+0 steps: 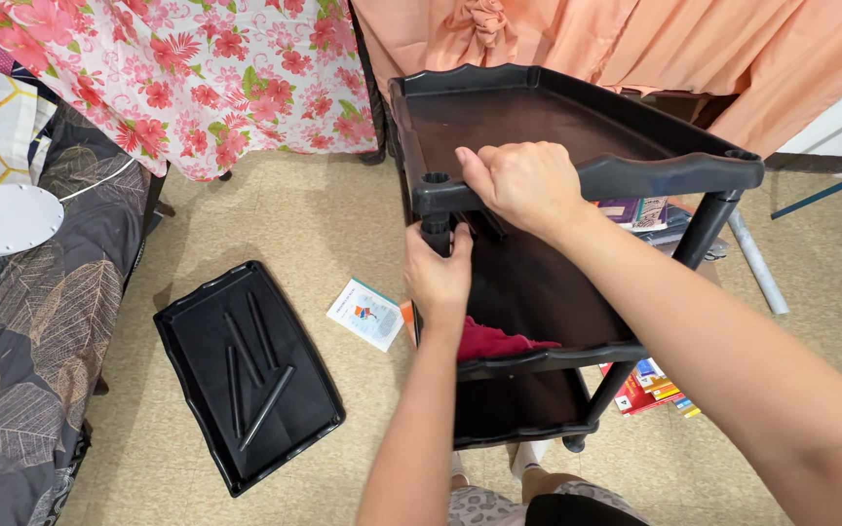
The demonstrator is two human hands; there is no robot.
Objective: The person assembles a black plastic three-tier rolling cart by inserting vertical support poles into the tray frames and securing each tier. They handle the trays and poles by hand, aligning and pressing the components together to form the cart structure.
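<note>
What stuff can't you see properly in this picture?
- Head view: the right hand covers part of the black plastic shelf rack's top rim.
- The left hand hides the black corner post it grips.
- The rack's shelves hide most of the red cloth and colourful books.

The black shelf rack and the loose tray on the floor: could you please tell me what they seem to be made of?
The shelf rack under the right hand looks like moulded plastic: dull black sheen, scalloped rim, round corner sockets. The left hand grips a post of the same look. The loose tray matches it, probably plastic too; the rods in it could be plastic or metal.
</note>
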